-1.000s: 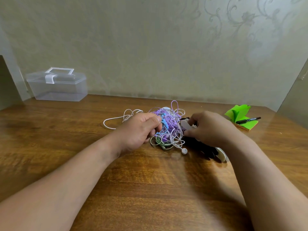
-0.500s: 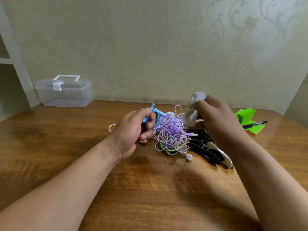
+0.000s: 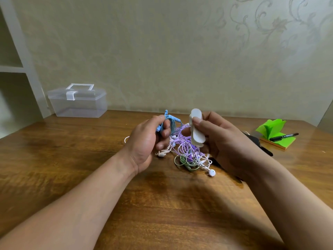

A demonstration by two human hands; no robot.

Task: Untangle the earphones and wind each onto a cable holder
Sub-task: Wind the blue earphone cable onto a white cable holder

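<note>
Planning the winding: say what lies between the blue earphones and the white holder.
Head view: loops of the purple cable tangle show in the gap between the blue earphones and the white holder.

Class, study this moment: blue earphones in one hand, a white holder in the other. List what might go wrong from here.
1. The blue earphones are only bunched in the left hand; the coil may spring apart.
2. They sit close to the tangled pile; a loose loop might snag there.
3. The right hand pinches the white cable holder; it may slip during winding.
</note>
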